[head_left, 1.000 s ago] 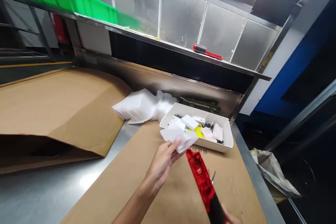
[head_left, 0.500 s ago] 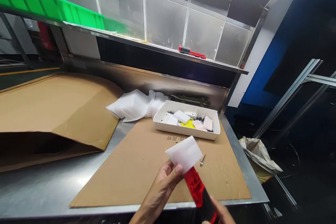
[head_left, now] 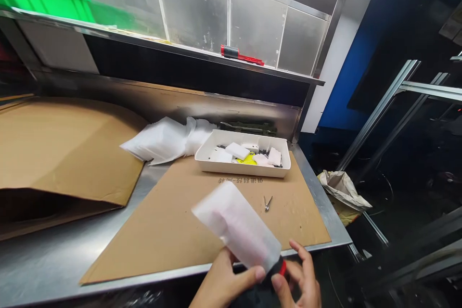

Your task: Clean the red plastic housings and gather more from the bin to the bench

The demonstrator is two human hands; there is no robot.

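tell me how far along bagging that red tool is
Done: the white bag covers most of the red tool. In hand: the left hand pinches the bag's mouth, the right hand holds the handle. Left: the handle end pokes out uncovered.

Tray [head_left: 241,172] on back of cardboard [head_left: 173,226]; bags [head_left: 159,138] left of tray; tweezers [head_left: 267,203] before tray, on cardboard; pouch [head_left: 240,228], tool [head_left: 282,267] inside, above near edge; shelf [head_left: 180,50] behind, overhead.
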